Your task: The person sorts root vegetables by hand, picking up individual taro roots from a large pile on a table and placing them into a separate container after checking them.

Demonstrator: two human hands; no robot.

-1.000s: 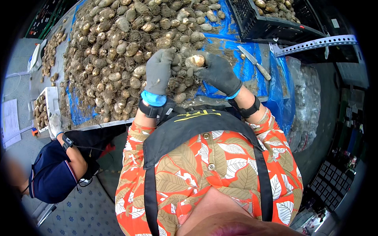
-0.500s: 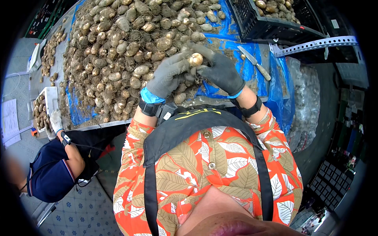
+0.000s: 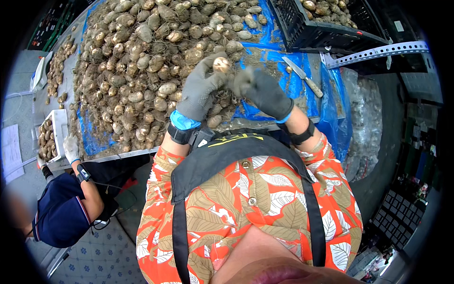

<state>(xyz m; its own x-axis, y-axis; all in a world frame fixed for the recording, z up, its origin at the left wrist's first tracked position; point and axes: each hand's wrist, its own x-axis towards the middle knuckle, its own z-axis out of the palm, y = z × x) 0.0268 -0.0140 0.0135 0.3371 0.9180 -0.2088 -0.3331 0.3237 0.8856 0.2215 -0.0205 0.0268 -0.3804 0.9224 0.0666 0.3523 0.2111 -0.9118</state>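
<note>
In my grey-gloved left hand (image 3: 201, 87) is a small taro (image 3: 221, 65), its pale, bare end facing up. The fingers close around its side, above the near edge of the heap. Just to the right is my gloved right hand (image 3: 265, 92), apart from that taro. Motion smears its fingertips, so I cannot make out whether anything is in them. A large heap of dirty, rooty taros (image 3: 137, 71) covers the table to the left and beyond my hands. A knife (image 3: 303, 77) with a light handle lies on the blue sheet to the right.
A black crate (image 3: 326, 35) of taros stands at the far right, beside a perforated metal bar (image 3: 378, 54). At the left, a co-worker's gloved hand (image 3: 71, 147) is by a white basket (image 3: 60, 128) of taros. Clear plastic bags (image 3: 366, 123) lie right of the table.
My left hand has moved slightly left and up with the taro. My right hand has drawn away from it and its fingers have curled in. The co-worker's hands have shifted at the basket.
</note>
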